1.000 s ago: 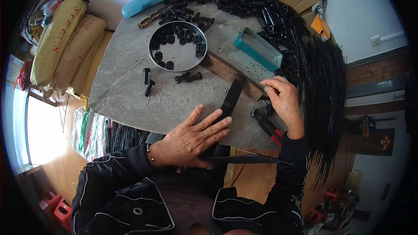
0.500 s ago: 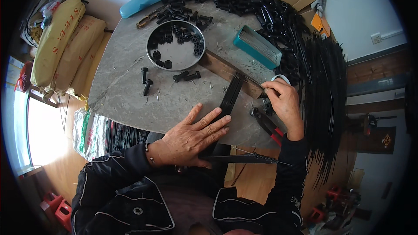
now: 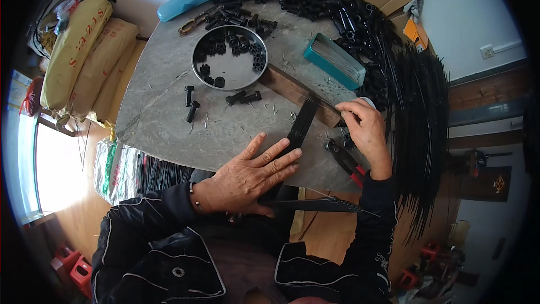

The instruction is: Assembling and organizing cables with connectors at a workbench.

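Right hand (image 3: pixel 365 129): thumb and forefinger pinched together at the right end of a brown bar (image 3: pixel 289 89); whether a wire is between them cannot be told. Left hand (image 3: pixel 244 177): fingers spread, palm down, over a black strip bundle (image 3: pixel 302 125), whose far end meets the bar on the table (image 3: pixel 157 95). Progress, as judged: under way, bundle in place; many thin wires (image 3: pixel 337 59) remain in the teal box (image 3: pixel 326 71). Outlying: red-handled pliers (image 3: pixel 344 163), round tin (image 3: pixel 225 67), heap of black tubes (image 3: pixel 349 22).
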`<action>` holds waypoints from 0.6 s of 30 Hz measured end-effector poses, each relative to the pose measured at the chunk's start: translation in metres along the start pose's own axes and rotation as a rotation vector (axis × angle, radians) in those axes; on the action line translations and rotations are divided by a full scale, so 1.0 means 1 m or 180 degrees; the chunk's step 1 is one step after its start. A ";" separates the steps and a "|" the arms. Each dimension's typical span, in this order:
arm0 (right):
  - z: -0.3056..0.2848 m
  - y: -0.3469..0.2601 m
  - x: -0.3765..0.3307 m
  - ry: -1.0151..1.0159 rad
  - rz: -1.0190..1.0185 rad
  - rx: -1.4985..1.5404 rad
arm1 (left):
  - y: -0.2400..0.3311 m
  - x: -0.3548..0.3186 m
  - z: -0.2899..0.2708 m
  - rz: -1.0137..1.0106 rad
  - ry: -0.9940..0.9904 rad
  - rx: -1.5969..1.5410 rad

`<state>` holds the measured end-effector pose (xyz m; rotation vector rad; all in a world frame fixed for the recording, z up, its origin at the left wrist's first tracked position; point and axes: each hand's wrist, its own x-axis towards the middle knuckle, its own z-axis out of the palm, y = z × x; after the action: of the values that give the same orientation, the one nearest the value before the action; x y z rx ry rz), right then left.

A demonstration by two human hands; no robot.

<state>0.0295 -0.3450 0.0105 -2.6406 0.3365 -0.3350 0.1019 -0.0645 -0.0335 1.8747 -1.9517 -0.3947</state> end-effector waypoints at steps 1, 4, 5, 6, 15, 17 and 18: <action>-0.001 -0.002 0.002 -0.0042 0.0034 -0.0031 | 0.000 0.001 0.000 0.0027 -0.0005 0.0002; 0.004 0.000 0.010 -0.0164 0.0156 0.0194 | -0.001 0.004 0.002 0.0058 0.0041 -0.0041; 0.006 0.002 0.012 -0.0163 0.0156 0.0188 | -0.001 0.005 0.001 0.0062 0.0046 -0.0042; 0.008 0.004 0.014 -0.0129 -0.0008 0.0175 | -0.001 0.006 0.001 0.0070 0.0044 -0.0043; 0.002 -0.032 0.013 0.0357 -0.0361 -0.0504 | -0.004 0.007 0.002 0.0046 0.0072 0.0001; 0.006 -0.044 0.000 0.0246 -0.1295 -0.0928 | -0.002 0.006 0.002 0.0105 0.0084 0.0028; 0.012 -0.053 -0.008 -0.0108 -0.1427 -0.0991 | -0.002 0.005 0.002 0.0098 0.0139 0.0022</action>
<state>0.0354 -0.2914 0.0232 -3.0114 -0.2433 -0.4048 0.1029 -0.0695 -0.0355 1.8397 -1.9533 -0.3353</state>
